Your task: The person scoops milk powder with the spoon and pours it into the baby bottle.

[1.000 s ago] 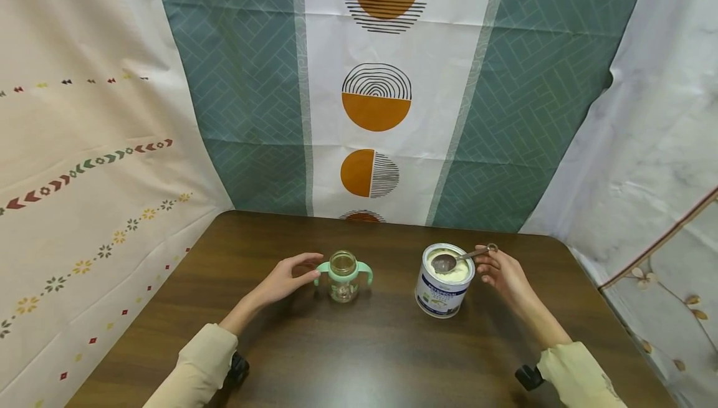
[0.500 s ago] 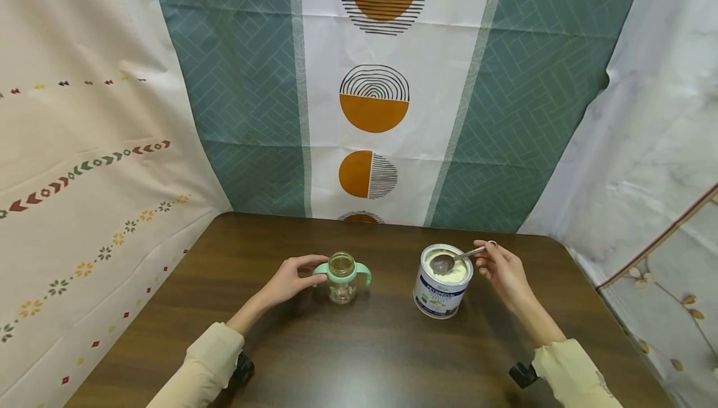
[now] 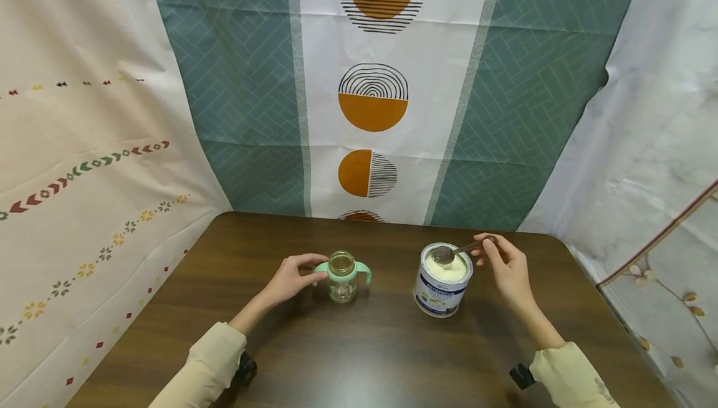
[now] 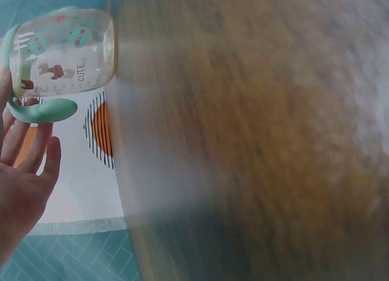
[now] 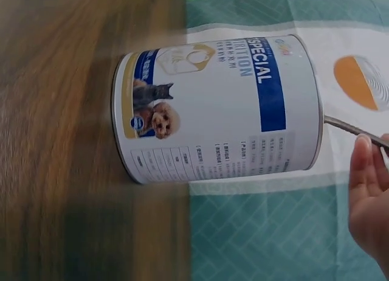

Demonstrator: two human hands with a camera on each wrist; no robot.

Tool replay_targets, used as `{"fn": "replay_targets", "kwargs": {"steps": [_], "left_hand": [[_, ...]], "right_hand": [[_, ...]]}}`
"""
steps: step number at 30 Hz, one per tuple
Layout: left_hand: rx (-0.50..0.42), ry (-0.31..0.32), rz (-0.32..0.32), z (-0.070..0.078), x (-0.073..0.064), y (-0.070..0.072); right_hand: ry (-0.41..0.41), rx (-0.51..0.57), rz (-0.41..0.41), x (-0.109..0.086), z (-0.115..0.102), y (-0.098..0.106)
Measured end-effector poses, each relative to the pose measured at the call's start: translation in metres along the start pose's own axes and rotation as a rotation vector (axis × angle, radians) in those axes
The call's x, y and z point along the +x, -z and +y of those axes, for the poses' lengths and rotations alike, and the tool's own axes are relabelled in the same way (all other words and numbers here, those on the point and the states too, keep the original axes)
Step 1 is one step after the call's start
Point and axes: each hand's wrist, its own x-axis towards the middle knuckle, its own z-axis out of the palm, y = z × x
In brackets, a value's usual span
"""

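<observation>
A small clear baby bottle [image 3: 342,289] with a mint-green two-handled collar stands uncapped left of centre. My left hand [image 3: 290,280] pinches its left handle [image 4: 51,111] between thumb and fingers. To the right is a white and blue pet milk powder can [image 3: 439,299], its lid off, filled near the rim with pale powder [image 3: 453,272]. With thumb and fingers my right hand [image 3: 510,269] holds a metal spoon [image 3: 444,255] by its handle. The spoon's bowl is at the powder's back edge inside the can mouth. In the right wrist view, the can wall hides the bowl.
Both containers stand on a dark brown wooden table [image 3: 348,358]. A patterned cloth [image 3: 373,184] hangs behind its far edge, with a cream cloth [image 3: 112,208] on the left and a marbled sheet [image 3: 645,208] on the right.
The spoon's bowl has moved toward the back of the can mouth, baring more powder. My right hand has turned and risen slightly. My left hand stays at the bottle's handle.
</observation>
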Motion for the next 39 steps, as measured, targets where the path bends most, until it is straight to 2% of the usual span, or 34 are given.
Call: {"fn": "replay_targets", "kwargs": {"steps": [3, 7, 10, 12, 17, 22, 27, 34, 39], "left_hand": [[0.001, -0.006, 0.014, 0.001, -0.001, 0.001], [-0.003, -0.008, 0.018, 0.0, -0.002, 0.0], [-0.008, -0.005, 0.022, -0.001, -0.002, 0.0], [-0.008, -0.007, 0.025, -0.001, -0.001, 0.001], [-0.008, -0.022, 0.029, 0.0, 0.0, 0.001], [-0.014, -0.021, 0.034, 0.0, 0.001, 0.001], [-0.039, -0.026, 0.042, 0.001, 0.002, 0.002], [-0.06, -0.003, 0.029, 0.002, 0.001, 0.001], [-0.073, 0.01, 0.016, 0.001, 0.001, 0.002]], "right_hand": [[0.144, -0.105, -0.034, -0.004, -0.007, -0.005], [0.317, -0.178, -0.086, -0.01, -0.022, -0.013], [0.395, -0.213, -0.099, -0.013, -0.032, -0.018], [0.414, -0.223, -0.096, -0.014, -0.036, -0.02], [0.388, -0.192, -0.08, -0.014, -0.035, -0.023], [0.365, -0.205, -0.053, -0.014, -0.034, -0.027], [0.284, -0.161, -0.013, -0.013, -0.028, -0.029], [0.073, 0.027, 0.035, -0.01, -0.001, -0.026], [-0.067, 0.209, 0.054, -0.01, 0.005, -0.027]]}}
